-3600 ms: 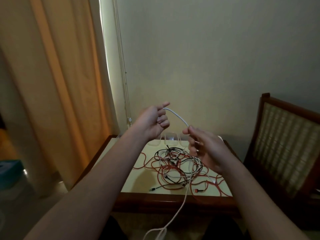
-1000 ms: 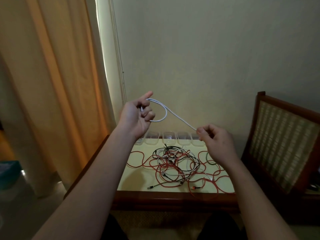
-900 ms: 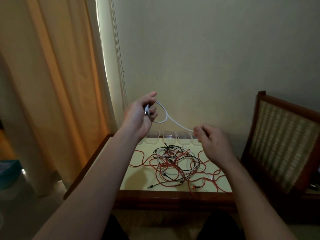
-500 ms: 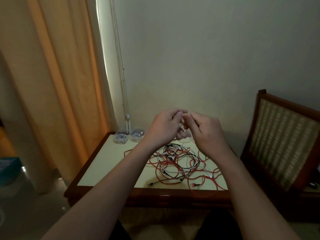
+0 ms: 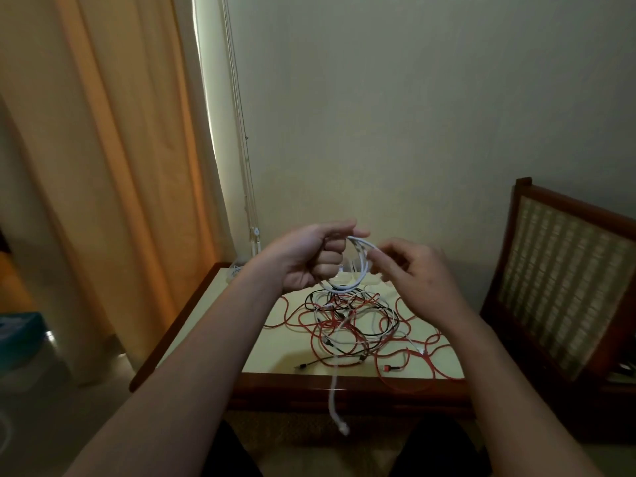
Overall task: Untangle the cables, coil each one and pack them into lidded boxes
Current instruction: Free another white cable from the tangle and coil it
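My left hand point(image 5: 311, 258) grips a coil of white cable point(image 5: 358, 266) in the air above the table. The cable's loops hang from my fist, and its free tail point(image 5: 333, 397) drops past the table's front edge to a plug. My right hand point(image 5: 418, 275) is just right of the coil, with its fingertips at the loops; whether they pinch the cable is blurred. Below them a tangle of red, black and white cables point(image 5: 358, 325) lies on the table. Clear plastic boxes point(image 5: 235, 271) show only in part at the table's far left corner, behind my arm.
The small table point(image 5: 192, 325) has a cream top and a dark wooden rim. A wooden chair with a woven back point(image 5: 564, 280) stands close on the right. An orange curtain point(image 5: 113, 166) hangs at the left, with the wall behind.
The straight stretch of white cable between my hands has been gathered into loops in my left fist. My hands came together, then parted slightly. The tail now dangles over the table's front edge.
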`<state>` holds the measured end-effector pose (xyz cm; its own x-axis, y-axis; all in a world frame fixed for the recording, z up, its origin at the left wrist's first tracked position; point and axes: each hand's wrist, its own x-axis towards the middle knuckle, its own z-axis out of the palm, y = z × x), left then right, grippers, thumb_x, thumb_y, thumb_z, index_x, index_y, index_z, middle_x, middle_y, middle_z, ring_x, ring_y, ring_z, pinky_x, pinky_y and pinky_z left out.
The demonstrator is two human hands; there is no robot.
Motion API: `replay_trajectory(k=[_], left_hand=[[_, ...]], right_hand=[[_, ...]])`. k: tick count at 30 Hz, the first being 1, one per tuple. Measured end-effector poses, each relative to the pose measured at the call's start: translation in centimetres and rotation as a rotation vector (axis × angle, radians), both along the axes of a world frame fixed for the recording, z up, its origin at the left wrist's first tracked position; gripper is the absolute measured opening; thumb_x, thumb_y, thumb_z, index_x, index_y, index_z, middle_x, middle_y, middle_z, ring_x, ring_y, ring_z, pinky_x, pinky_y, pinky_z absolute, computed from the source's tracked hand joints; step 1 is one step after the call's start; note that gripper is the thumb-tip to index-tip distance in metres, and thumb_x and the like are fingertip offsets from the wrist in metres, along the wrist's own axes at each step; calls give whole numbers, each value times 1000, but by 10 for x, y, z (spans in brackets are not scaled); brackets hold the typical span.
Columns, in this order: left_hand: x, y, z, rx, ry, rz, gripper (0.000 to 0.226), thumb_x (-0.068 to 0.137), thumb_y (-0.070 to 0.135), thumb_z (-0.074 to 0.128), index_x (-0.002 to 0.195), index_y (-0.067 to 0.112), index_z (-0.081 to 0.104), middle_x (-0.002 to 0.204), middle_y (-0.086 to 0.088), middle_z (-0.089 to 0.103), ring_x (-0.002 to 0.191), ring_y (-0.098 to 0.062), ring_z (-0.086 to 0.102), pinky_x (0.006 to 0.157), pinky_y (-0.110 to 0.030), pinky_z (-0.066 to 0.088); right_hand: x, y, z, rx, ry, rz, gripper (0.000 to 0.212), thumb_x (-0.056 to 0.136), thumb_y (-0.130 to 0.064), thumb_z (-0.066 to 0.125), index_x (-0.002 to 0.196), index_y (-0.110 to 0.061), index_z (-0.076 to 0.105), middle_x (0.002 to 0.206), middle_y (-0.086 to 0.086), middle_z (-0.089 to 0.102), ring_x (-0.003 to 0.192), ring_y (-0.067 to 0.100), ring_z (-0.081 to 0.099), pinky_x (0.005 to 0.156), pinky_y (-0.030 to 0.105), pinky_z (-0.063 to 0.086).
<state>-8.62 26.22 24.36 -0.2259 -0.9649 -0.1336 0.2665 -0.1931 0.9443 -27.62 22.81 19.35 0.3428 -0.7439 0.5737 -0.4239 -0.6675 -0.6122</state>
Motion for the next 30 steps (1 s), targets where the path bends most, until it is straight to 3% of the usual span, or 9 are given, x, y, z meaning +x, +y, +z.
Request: replay_trajectory(k=[5,11,15,19,23,27,30], left_hand=[[-2,0,-1,-36,91,-28,29,103,10,40,117,4,65,60,7,22,41,-3,13,41,-18,7],[-4,3,-3,-30,90,-19,30,103,14,36,99,10,66,62,7,22,40,-3,16,43,-19,7],[-3,1,-6,-45,93,-34,33,102,11,36,115,8,66,59,8,23,39,-3,19,44,-20,8],[-5,1,-7,-62,204,-46,31,96,10,39,115,5,63,55,8,24,36,-3,19,42,-20,7],[-12,1,-7,-114,205,-20,25,104,18,39,103,12,63,54,8,25,38,-3,22,41,-19,10],[-12,3,-8,-181,103,28,21,105,14,40,103,10,61,59,5,33,48,-7,30,46,-20,29],[-14,2,-11,-222,84,37,20,105,16,42,95,13,59,60,5,24,44,-5,20,41,-18,15]], right_hand=[[6,3,6,38,-103,-34,26,104,-35,52,89,-23,70,59,-3,48,50,4,38,47,18,29],[9,2,16,-91,-9,-52,35,103,-40,55,84,-15,70,61,0,58,54,6,44,49,17,30],[13,1,16,-168,16,-75,26,102,-33,57,91,-16,74,62,-6,55,59,5,47,52,15,31],[23,5,14,-70,-10,-75,44,105,-48,44,92,-16,71,66,-11,63,64,3,55,59,24,41],[35,10,12,82,-174,-64,56,102,-56,36,68,-15,54,51,-10,37,47,4,35,48,24,27],[33,8,13,34,-197,-101,46,105,-46,40,88,-16,71,54,-8,33,47,4,35,45,20,25],[33,7,13,20,-185,-93,55,106,-46,39,91,-2,68,54,-8,31,47,5,34,45,20,24]])
